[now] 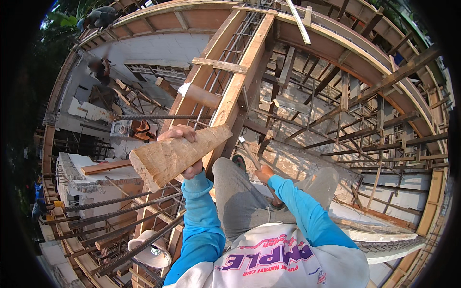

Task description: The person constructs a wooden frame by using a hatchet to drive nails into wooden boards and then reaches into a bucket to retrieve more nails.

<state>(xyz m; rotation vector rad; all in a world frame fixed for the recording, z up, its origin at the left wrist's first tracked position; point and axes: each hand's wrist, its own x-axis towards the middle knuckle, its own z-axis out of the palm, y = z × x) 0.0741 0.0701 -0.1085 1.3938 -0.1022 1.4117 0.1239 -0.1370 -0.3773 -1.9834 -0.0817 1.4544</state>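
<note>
My left hand (178, 133) is wrapped round a thick, rough-sawn piece of timber (177, 156), its broad cut end turned to the lower left. Fingers show above the wood and part of the hand below it. In front of my lap, my right hand (264, 174) grips the handle of a hammer (249, 152); its small head points up and away. Just beyond the timber runs a long beam formwork (237, 79) of wooden boards with steel bars (234, 42) inside. A short wooden crosspiece (220, 65) bridges its two sides.
Thick ribbed steel bars (127, 204) jut out at lower left, near a pale cap-like object (150, 249). At right, wooden props and braces (355, 103) stand over a drop to the ground. Another person (101, 69) is below at far left, and one (98, 18) sits at upper left.
</note>
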